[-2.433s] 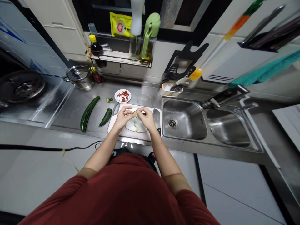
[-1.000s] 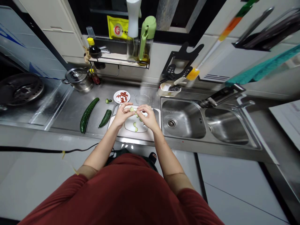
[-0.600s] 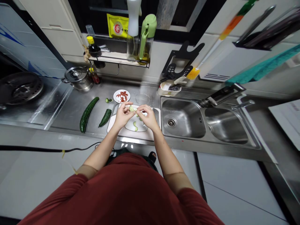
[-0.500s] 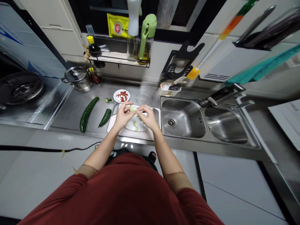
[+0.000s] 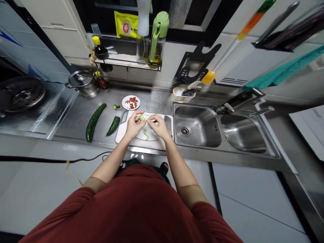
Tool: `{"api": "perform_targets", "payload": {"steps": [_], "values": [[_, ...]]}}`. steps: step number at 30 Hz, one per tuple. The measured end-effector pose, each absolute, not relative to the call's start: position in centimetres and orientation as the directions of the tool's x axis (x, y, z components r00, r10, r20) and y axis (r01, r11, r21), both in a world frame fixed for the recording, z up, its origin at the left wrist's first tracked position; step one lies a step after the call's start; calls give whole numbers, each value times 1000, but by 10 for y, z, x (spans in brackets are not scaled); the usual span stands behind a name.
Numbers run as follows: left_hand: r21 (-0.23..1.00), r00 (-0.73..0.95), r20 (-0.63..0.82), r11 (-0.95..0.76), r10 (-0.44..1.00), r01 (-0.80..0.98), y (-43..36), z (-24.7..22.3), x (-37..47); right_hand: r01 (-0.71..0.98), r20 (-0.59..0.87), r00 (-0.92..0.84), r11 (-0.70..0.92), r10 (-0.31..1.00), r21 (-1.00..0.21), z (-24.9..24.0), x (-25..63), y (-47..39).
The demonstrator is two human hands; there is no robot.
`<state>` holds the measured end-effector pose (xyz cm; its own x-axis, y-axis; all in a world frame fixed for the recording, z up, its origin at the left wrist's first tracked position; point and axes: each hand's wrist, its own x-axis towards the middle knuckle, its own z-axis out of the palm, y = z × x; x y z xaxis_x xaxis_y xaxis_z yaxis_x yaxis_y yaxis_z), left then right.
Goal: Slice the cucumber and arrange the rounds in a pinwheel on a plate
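Both hands over the white cutting board (image 5: 131,142): left hand (image 5: 133,124) and right hand (image 5: 158,126) pinch one pale cucumber piece (image 5: 143,117) between fingertips just above the plate (image 5: 152,136) on the board, a slice (image 5: 146,134) on the plate below, half cucumber (image 5: 113,125) left of the board.

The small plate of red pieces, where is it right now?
In the head view the small plate of red pieces sits on the steel counter just beyond the cutting board's far left corner, beside two small cucumber ends.
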<state>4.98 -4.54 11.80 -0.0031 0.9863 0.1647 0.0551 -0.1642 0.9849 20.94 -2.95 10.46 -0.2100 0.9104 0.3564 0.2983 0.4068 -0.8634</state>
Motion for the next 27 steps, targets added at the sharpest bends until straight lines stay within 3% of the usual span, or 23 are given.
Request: {"api": "perform_targets", "payload": {"steps": [6,13,27], "values": [[985,2,155,-155,988,72,-45,106,51,313,297,-218,355,930,-881,95,211,-29],[997,3,45,-45,999,55,-44,86,46,240,170,-287,243,943,-940,75,219,-26],[873,68,-115,68,991,483,-52,32,30,492,-4,-370,193,929,-849,28,230,-24]]}}
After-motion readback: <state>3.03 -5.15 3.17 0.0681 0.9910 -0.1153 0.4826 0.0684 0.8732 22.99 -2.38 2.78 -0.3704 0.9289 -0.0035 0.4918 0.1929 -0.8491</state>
